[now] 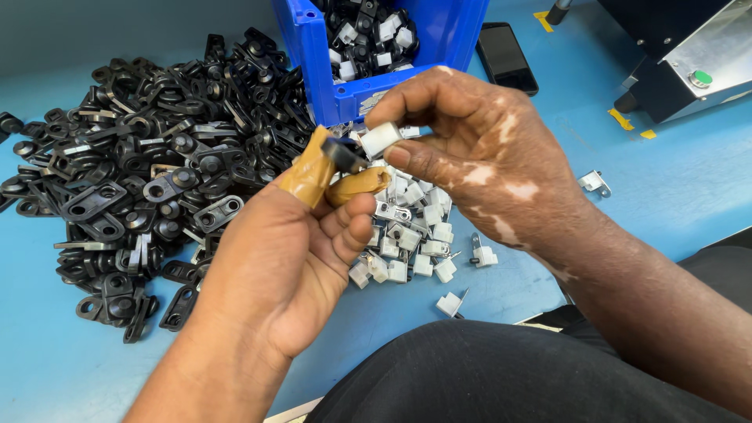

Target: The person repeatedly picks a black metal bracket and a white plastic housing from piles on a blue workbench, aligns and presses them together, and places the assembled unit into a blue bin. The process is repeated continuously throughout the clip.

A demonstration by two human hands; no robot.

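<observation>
Head view, looking down on a blue table [689,180]. Landmark: the blue bin [329,55] at top centre, holding mixed black and white parts.

Left hand [290,251], just below the bin: thumb and forefinger wrapped in tan tape, pinching a small black part [342,154]; remaining fingers curled toward the palm.

Right hand [478,149], below and right of the bin: thumb and forefinger gripping a small white block [381,139]. The block sits just beside the black part, nearly touching; actual contact cannot be told.

Left of the bin: a large heap of black parts [141,164] spread over the table.

Directly below the bin, under both hands: a smaller cluster of white clips [415,243] with metal tabs; a few strays lie farther right.

Right of the bin: a dark phone [507,56] lying flat. Farther right: a machine [689,63] with a green button.

Dark trousers fill the bottom edge.
</observation>
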